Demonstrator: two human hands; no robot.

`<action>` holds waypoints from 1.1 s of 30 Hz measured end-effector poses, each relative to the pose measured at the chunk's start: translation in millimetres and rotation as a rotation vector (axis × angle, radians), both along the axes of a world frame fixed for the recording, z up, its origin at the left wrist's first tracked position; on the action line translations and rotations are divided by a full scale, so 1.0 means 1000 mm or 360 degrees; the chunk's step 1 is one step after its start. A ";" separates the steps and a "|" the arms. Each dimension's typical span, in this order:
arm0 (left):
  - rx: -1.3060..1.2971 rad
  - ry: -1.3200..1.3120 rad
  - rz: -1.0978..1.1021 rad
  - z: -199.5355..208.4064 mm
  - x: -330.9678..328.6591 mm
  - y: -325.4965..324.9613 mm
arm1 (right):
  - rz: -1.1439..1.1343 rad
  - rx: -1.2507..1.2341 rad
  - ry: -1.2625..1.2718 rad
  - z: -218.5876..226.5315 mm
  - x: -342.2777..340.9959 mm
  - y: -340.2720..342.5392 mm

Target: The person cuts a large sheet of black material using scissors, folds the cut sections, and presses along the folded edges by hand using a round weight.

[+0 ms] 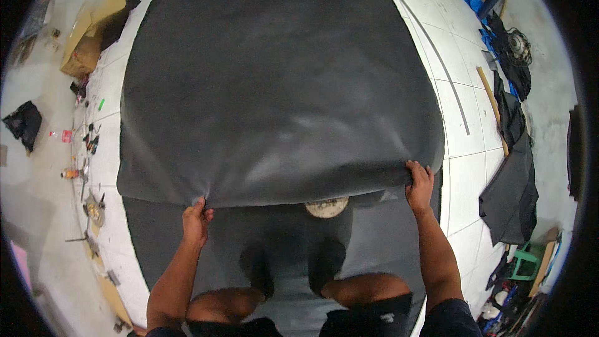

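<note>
A large dark grey fabric sheet point(274, 81) spreads over the white tiled floor and fills the middle of the view. My left hand point(196, 221) grips its near edge at the left, lifted off the layer below. My right hand point(420, 184) grips the same edge at the right. A second dark sheet point(156, 237) lies flat under it, and my dark shoes point(290, 268) stand on that lower sheet. A round pale disc point(327, 208) shows just under the raised edge between my hands.
A cardboard box point(84, 50) sits at the far left. Small tools and bottles point(84, 168) line the left floor edge. Dark fabric pieces point(515, 193), a wooden stick point(491, 107) and a green stool point(523, 261) lie to the right. A long thin strip point(437, 56) rests on the tiles.
</note>
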State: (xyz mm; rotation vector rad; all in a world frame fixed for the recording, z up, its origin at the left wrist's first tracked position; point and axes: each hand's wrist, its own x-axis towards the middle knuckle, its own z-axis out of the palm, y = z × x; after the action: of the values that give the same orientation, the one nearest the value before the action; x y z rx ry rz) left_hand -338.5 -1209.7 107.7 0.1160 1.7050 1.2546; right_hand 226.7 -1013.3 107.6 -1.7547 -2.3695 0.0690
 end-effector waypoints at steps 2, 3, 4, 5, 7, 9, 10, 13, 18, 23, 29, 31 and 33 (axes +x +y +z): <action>0.0010 -0.0063 -0.0070 -0.040 -0.012 0.001 | -0.0078 -0.0033 0.0110 -0.031 -0.005 0.013; 0.0044 -0.0058 -0.0101 -0.056 -0.019 -0.001 | -0.0107 0.0002 0.0115 -0.048 -0.004 0.016; 0.0034 -0.0110 -0.0008 -0.070 -0.021 0.000 | -0.0160 -0.0024 0.0169 -0.060 0.003 0.024; 0.0027 -0.0164 0.0082 -0.083 -0.023 0.004 | -0.0212 -0.0044 0.0226 -0.069 0.010 0.029; 0.0106 -0.0192 0.0129 -0.097 -0.033 0.001 | -0.0115 0.0112 0.0169 -0.081 0.017 0.026; 0.0209 -0.0200 0.0174 -0.111 -0.053 0.002 | -0.0020 0.0291 0.0130 -0.087 0.019 0.025; 0.0229 -0.0187 0.0158 -0.123 -0.071 -0.005 | -0.0061 0.0287 0.0070 -0.092 0.016 0.024; 0.0286 -0.0056 0.0165 -0.151 -0.092 -0.003 | -0.0303 0.0322 0.0082 -0.097 -0.006 0.025; 0.0163 -0.0151 0.0291 -0.178 -0.067 -0.006 | 0.0021 0.0005 0.0385 -0.036 -0.076 -0.004; 0.0152 -0.0682 0.0005 -0.193 -0.044 -0.010 | 0.0667 -0.0368 0.0258 -0.010 -0.172 -0.060; 0.0007 -0.0554 -0.0174 -0.201 -0.030 -0.001 | 0.0788 -0.0212 0.0165 -0.037 -0.176 -0.063; -0.0018 -0.0532 -0.0282 -0.200 -0.021 0.010 | 0.0697 -0.0228 0.0249 -0.040 -0.166 -0.064; 0.0035 -0.0472 -0.0180 -0.194 -0.010 0.024 | 0.0885 -0.0269 0.0137 -0.045 -0.155 -0.068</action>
State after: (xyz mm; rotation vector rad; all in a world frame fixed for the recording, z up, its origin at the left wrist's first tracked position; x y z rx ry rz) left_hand -348.7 -1185.8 -86.4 0.0365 1.4110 1.1449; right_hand 71.3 -1081.6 62.6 -1.0671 -2.7731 0.4221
